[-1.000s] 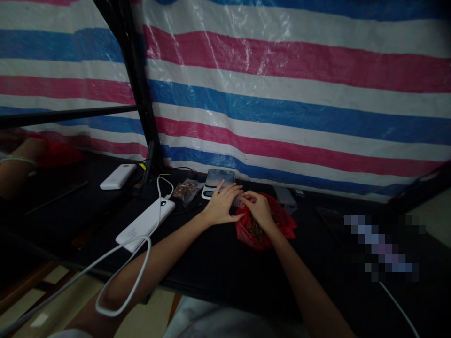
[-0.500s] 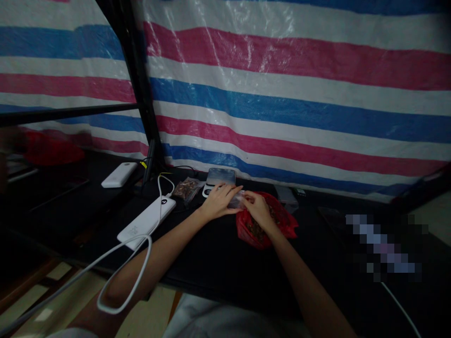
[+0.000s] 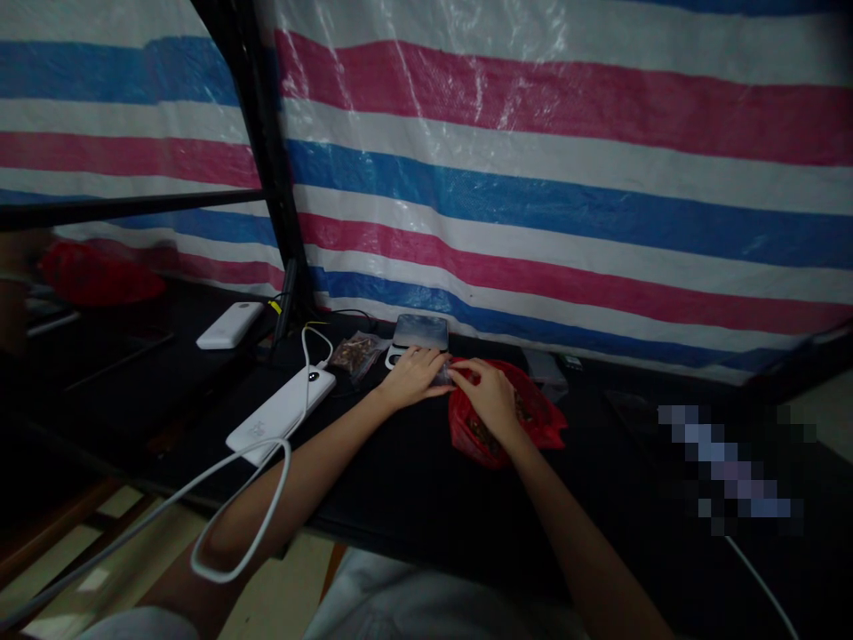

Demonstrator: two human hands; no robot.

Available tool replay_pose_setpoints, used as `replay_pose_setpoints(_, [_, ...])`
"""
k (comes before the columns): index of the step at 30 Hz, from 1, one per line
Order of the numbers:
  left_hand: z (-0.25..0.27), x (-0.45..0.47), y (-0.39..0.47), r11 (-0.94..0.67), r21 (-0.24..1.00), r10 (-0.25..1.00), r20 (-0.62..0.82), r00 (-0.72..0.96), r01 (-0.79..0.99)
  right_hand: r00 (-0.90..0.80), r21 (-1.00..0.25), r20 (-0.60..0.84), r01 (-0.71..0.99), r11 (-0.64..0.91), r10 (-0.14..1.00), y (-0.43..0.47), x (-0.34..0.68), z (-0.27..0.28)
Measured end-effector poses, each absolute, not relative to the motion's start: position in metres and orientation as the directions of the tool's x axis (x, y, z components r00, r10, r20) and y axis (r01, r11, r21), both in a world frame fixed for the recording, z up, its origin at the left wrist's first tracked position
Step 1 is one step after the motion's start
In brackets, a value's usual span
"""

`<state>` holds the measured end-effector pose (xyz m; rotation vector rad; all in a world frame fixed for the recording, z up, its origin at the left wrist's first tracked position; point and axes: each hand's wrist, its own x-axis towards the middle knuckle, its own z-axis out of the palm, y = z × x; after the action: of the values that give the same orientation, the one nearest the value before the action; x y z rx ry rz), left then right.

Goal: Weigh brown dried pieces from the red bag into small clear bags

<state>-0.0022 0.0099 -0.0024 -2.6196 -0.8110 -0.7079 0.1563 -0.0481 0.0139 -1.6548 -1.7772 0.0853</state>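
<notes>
In the head view my left hand (image 3: 411, 377) is closed on a small clear plastic bag (image 3: 442, 375), just in front of a small digital scale (image 3: 421, 332). My right hand (image 3: 491, 398) reaches over an open red plastic bag (image 3: 547, 425), its thumb and index finger pinching the clear bag's right edge. Brown dried pieces (image 3: 481, 434) lie inside the red bag, partly hidden by my right hand. Left of the scale rests a clear bag filled with brown pieces (image 3: 358, 354). Flat clear bags (image 3: 546, 375) lie behind the red bag.
A white power bank (image 3: 280, 416) with a looping white cable (image 3: 288, 471) lies by my left forearm. Another white power bank (image 3: 230, 325) sits farther left, near a black metal post (image 3: 283, 213) and a second red bag (image 3: 99, 274). A pixelated phone-like object (image 3: 726, 462) is right.
My right fingers have shifted slightly at the clear bag's edge, and less of that bag shows between my hands. The whole view has moved a little.
</notes>
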Motion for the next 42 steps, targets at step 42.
replay_pose_setpoints(42, [-0.006,0.006,0.004,-0.806,-0.120,0.472,0.460,0.752,0.580,0.164,-0.823,0.212,0.561,0.086,0.963,-0.025,0.167,-0.012])
